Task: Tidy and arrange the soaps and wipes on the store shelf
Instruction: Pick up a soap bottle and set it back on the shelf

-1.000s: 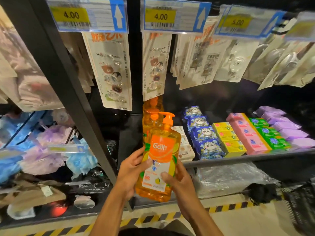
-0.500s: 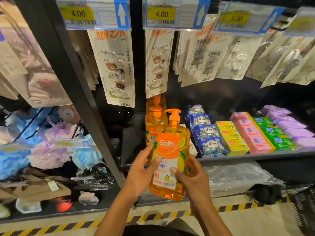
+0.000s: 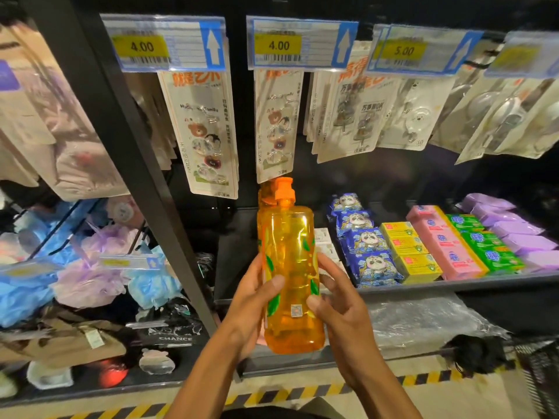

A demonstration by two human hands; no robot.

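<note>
The orange soap bottle [image 3: 289,267] stands upright in mid-air in front of the shelf edge [image 3: 453,282], its plain back with a small square sticker turned to the camera and its orange pump [image 3: 283,190] at twelve o'clock. Both hands grip it. The left hand [image 3: 252,300] clasps it from nine o'clock, thumb laid across the near face and fingers wrapped behind. The right hand [image 3: 341,303] holds it from three o'clock, thumb pressed near the sticker and fingers lying along the side. Just behind the pump, a second orange bottle [image 3: 263,195] stands on the shelf. From the held bottle toward three o'clock the shelf carries rows, in turn: white boxes [image 3: 322,237] partly hidden, blue panda-print packs [image 3: 363,237], yellow soap boxes [image 3: 408,252], pink bars [image 3: 444,240], green bars [image 3: 490,246] and purple packs [image 3: 520,231]. At twelve o'clock, carded hook packs [image 3: 202,134] hang under price tags [image 3: 278,45] reading 4.00 and 5.00. At nine o'clock, past a black post [image 3: 127,146], lie blue and lilac bath sponges [image 3: 87,276]. At four o'clock crumpled clear plastic [image 3: 423,319] sits on the lower level, and at six o'clock a yellow-and-black floor stripe [image 3: 302,391] runs across.
</note>
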